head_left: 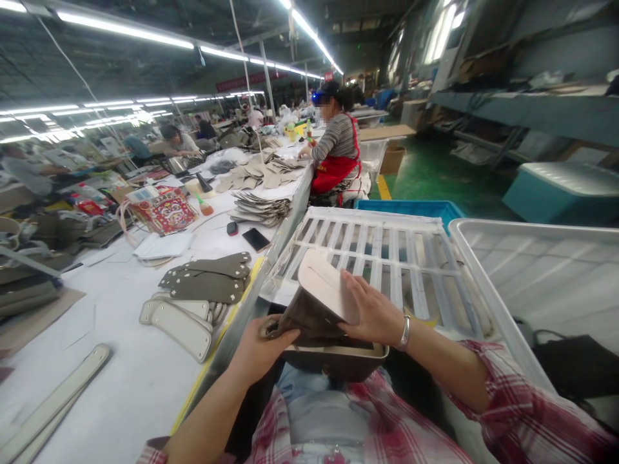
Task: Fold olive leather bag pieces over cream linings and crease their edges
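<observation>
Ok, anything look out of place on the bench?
A smartphone lies on the white worktable beside the olive bag panels, an odd item among the parts. Nothing looks spilled or damaged, as far as this view shows.

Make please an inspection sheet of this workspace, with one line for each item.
Surface: white-covered workbench.
Job's things: brown bag piece with a cream flap, held over the person's lap.
Clutter: taupe bag panels, cream bag straps, black smartphone.
Hands: left hand grips the piece's lower end; right hand, with silver bracelet, lies flat against it.
Cables: nothing seen.
Surroundings: white slatted rack, blue crate, co-worker in red apron.
</observation>
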`<state>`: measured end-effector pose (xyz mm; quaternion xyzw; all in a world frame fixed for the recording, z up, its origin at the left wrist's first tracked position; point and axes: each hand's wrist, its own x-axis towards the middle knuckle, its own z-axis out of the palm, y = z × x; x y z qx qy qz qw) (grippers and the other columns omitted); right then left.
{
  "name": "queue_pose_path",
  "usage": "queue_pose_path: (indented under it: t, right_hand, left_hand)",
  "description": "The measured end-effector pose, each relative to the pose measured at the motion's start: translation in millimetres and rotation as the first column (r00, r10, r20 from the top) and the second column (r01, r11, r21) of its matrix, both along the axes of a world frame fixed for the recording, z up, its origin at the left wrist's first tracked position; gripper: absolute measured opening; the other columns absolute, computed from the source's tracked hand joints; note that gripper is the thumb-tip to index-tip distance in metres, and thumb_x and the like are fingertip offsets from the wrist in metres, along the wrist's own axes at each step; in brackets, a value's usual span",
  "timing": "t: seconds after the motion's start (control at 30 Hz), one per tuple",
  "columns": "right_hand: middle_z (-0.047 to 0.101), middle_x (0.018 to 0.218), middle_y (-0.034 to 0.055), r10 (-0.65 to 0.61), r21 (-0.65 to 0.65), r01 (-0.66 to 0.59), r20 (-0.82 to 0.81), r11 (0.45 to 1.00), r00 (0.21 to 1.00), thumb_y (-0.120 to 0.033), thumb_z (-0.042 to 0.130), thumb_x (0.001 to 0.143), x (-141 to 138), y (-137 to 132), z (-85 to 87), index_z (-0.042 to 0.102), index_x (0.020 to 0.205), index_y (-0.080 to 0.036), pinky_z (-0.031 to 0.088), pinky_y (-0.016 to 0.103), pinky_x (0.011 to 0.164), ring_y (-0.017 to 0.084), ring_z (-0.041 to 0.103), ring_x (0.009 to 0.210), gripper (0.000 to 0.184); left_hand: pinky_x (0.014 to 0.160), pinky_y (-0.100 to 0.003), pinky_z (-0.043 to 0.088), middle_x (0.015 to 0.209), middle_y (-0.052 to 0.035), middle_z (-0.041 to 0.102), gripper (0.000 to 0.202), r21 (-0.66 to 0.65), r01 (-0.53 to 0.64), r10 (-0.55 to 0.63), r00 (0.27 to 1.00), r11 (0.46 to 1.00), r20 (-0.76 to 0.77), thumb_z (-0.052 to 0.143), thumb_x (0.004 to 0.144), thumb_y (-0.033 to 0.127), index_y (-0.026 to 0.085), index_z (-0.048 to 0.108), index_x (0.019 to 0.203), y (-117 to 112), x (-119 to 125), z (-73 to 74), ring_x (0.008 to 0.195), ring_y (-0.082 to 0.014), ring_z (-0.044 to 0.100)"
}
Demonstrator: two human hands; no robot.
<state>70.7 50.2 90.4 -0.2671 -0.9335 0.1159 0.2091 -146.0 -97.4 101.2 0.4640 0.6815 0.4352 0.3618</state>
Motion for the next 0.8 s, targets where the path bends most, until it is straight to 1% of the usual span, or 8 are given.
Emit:
queue_pose_path:
  t: [0.07, 0.2, 0.33, 0.4, 0.47, 0.57, 0.67, 0.8]
  right_hand:
    - [0.043, 0.121, 0.0173, 0.005, -0.013, -0.005, 0.006, 1.0, 1.0, -0.045, 0.062, 0.065, -3.2, 2.8, -3.8, 0.009, 0.141, -0.01, 0.043, 0.042, 0.089, 0.029, 0.048, 0.104, 0.099]
    - [0.048, 0.111, 0.0133, 0.037, -0.006, -0.036, 0.096, 0.999, 0.995, -0.038, 0.06, 0.065, 3.0, 4.0, -6.5, 0.013, 0.141, -0.011, 0.045, 0.039, 0.083, 0.026, 0.051, 0.095, 0.093]
    - [0.049, 0.104, 0.0121, 0.034, 0.142, -0.066, 0.215, 0.988, 0.976, -0.026, 0.056, 0.063, 15.1, -0.9, -7.2, 0.015, 0.141, -0.012, 0.042, 0.039, 0.079, 0.026, 0.048, 0.091, 0.089]
    - [0.05, 0.103, 0.0122, 0.025, 0.212, -0.087, 0.277, 0.973, 0.961, -0.024, 0.056, 0.064, 16.1, -4.3, -10.7, 0.015, 0.141, -0.012, 0.041, 0.039, 0.078, 0.026, 0.048, 0.088, 0.088]
    - [0.049, 0.104, 0.0125, 0.044, 0.248, -0.131, 0.327, 0.96, 0.944, -0.027, 0.058, 0.066, 12.8, -8.3, -17.3, 0.014, 0.142, -0.012, 0.041, 0.038, 0.078, 0.025, 0.047, 0.086, 0.089]
    - [0.05, 0.102, 0.0125, 0.093, 0.271, -0.207, 0.379, 0.94, 0.921, -0.04, 0.061, 0.07, 2.6, -15.6, -30.0, 0.014, 0.142, -0.012, 0.042, 0.037, 0.072, 0.025, 0.048, 0.082, 0.09]
    - [0.052, 0.099, 0.0126, 0.121, 0.293, -0.269, 0.439, 0.917, 0.89, -0.051, 0.059, 0.073, -7.5, -22.2, -40.0, 0.023, 0.14, -0.017, 0.042, 0.036, 0.063, 0.024, 0.05, 0.074, 0.083]
    - [0.053, 0.098, 0.0134, 0.159, 0.305, -0.33, 0.471, 0.893, 0.868, -0.048, 0.055, 0.077, -12.5, -25.3, -45.3, 0.034, 0.136, -0.022, 0.041, 0.034, 0.059, 0.024, 0.052, 0.072, 0.068]
  left_hand:
    - [0.057, -0.021, 0.043, 0.067, 0.0003, 0.065, 0.025, 0.001, -0.002, 0.002, 0.998, 1.0, -0.066, 0.065, 0.071, 0.037, 0.014, 0.067, 0.081, 0.4, -2.1, -4.1, 0.062, -0.0141, 0.058]
    - [0.059, -0.023, 0.043, 0.068, -0.0005, 0.064, 0.022, -0.023, 0.124, -0.126, 0.972, 0.992, -0.196, 0.061, 0.073, 0.032, 0.013, 0.066, 0.083, 14.5, -4.3, -27.2, 0.064, -0.0149, 0.057]
    - [0.073, -0.03, 0.044, 0.083, -0.0038, 0.063, 0.023, -0.005, 0.18, -0.166, 0.895, 0.984, -0.414, 0.067, 0.066, 0.025, 0.015, 0.065, 0.087, 25.5, -3.1, -48.1, 0.081, -0.0195, 0.057]
    - [0.08, -0.033, 0.043, 0.091, -0.0048, 0.062, 0.039, 0.014, 0.153, -0.125, 0.858, 0.988, -0.498, 0.071, 0.062, 0.025, 0.017, 0.062, 0.099, 24.0, -7.0, -47.4, 0.089, -0.0216, 0.054]
    - [0.082, -0.034, 0.042, 0.093, -0.0044, 0.059, 0.05, 0.058, 0.073, -0.03, 0.837, 0.996, -0.547, 0.07, 0.062, 0.026, 0.018, 0.056, 0.11, 17.8, -16.1, -41.4, 0.09, -0.0205, 0.053]
    - [0.081, -0.03, 0.043, 0.091, -0.0031, 0.056, 0.043, 0.098, -0.046, 0.093, 0.824, 0.994, -0.559, 0.06, 0.071, 0.025, 0.017, 0.052, 0.113, 3.6, -34.1, -36.8, 0.084, -0.0162, 0.053]
    - [0.077, -0.028, 0.045, 0.092, -0.0043, 0.055, 0.041, -0.004, -0.116, 0.098, 0.857, 0.993, -0.507, 0.056, 0.076, 0.029, 0.015, 0.052, 0.114, -8.8, -44.2, -48.7, 0.08, -0.0149, 0.054]
    - [0.079, -0.032, 0.046, 0.096, -0.0071, 0.059, 0.048, -0.134, -0.124, 0.051, 0.892, 0.983, -0.45, 0.054, 0.077, 0.037, 0.015, 0.048, 0.12, -15.2, -38.4, -72.4, 0.082, -0.018, 0.057]
